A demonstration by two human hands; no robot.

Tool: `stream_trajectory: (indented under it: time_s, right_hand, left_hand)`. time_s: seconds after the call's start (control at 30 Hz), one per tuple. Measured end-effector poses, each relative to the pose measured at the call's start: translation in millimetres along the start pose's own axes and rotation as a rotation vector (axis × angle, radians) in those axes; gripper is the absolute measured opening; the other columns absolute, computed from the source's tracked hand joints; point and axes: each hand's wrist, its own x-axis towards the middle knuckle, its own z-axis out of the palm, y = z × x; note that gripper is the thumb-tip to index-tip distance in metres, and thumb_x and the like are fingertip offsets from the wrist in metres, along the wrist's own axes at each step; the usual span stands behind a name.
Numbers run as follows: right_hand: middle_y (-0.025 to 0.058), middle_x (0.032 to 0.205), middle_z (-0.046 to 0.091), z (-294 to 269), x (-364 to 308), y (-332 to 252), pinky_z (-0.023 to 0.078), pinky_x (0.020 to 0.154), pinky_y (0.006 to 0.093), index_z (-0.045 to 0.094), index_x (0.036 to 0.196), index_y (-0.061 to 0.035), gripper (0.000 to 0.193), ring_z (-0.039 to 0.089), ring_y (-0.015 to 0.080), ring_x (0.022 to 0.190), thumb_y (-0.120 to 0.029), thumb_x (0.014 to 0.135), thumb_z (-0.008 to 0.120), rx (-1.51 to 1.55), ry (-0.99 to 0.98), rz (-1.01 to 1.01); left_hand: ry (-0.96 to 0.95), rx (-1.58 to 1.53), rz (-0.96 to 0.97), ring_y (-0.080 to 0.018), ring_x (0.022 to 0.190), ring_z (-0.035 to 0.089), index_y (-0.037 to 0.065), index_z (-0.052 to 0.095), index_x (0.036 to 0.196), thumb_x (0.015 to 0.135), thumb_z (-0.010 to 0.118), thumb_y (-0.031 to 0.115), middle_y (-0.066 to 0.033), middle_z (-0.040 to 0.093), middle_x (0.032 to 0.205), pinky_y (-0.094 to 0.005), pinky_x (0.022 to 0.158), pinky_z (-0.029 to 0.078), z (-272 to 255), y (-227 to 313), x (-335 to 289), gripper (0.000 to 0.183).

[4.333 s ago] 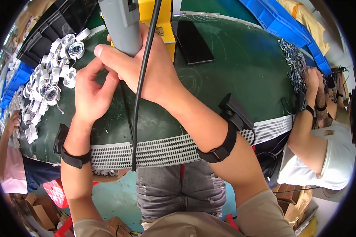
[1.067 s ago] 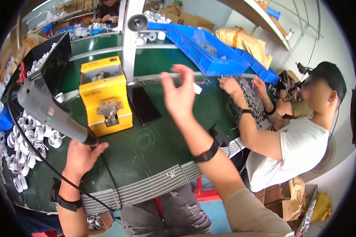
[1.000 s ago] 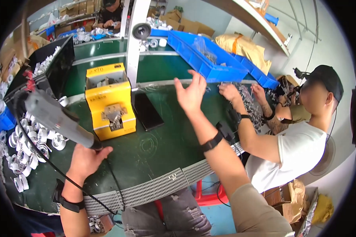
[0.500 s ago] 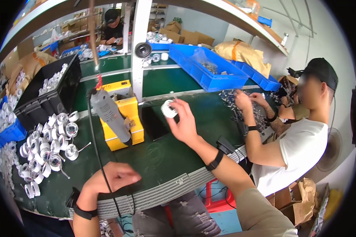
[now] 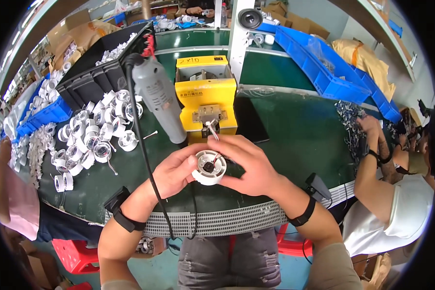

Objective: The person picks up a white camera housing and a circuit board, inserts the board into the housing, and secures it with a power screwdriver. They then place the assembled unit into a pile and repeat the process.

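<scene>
Centrally: round white plastic housing cupped between left hand and right hand, both closed on it, just before yellow box-shaped machine; grey hanging power screwdriver alongside.

Green bench carrying parts.
White housings, a yellow feeder, a dark slab and metal bits are lying on it.

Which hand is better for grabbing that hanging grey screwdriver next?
Probably the left hand. The grey screwdriver hangs just above and left of it, while the right hand sits on the far side, cupping the white round part that both hands hold.
</scene>
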Motion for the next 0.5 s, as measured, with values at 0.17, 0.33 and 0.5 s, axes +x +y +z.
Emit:
stream_trajectory:
  time_s: [0.17,0.33,0.5]
  right_hand:
    - [0.0150,0.127,0.059,-10,0,-9,0.045,0.097,0.0359,0.056,0.130,0.0000,0.057,0.059,0.0258,0.113,-0.013,0.078,0.076,0.515,-0.059,0.255]
    - [0.0153,0.102,0.068,-2,-9,1,0.054,0.077,0.0296,0.056,0.122,0.0022,0.029,0.067,0.0182,0.088,0.003,0.094,0.054,0.628,0.077,0.354]
    - [0.0180,0.097,0.069,0,-8,-1,0.055,0.071,0.0313,0.046,0.117,0.0001,0.025,0.067,0.0173,0.080,0.000,0.094,0.057,1.062,0.232,0.513]
  left_hand:
    - [-0.054,0.031,0.035,-0.0250,0.117,0.057,-0.004,0.037,0.140,0.092,0.059,0.048,-0.0141,0.055,0.128,-0.0409,0.096,0.051,-2,4,-2,0.074]
    - [0.030,-0.013,-0.058,-0.0224,0.106,0.060,0.000,0.046,0.135,0.078,0.080,0.019,-0.0114,0.058,0.121,-0.0437,0.087,0.057,4,12,1,0.069]
    - [0.085,-0.003,-0.071,-0.0218,0.106,0.061,0.002,0.046,0.133,0.075,0.080,0.007,-0.0101,0.058,0.119,-0.0413,0.086,0.057,3,8,1,0.067]
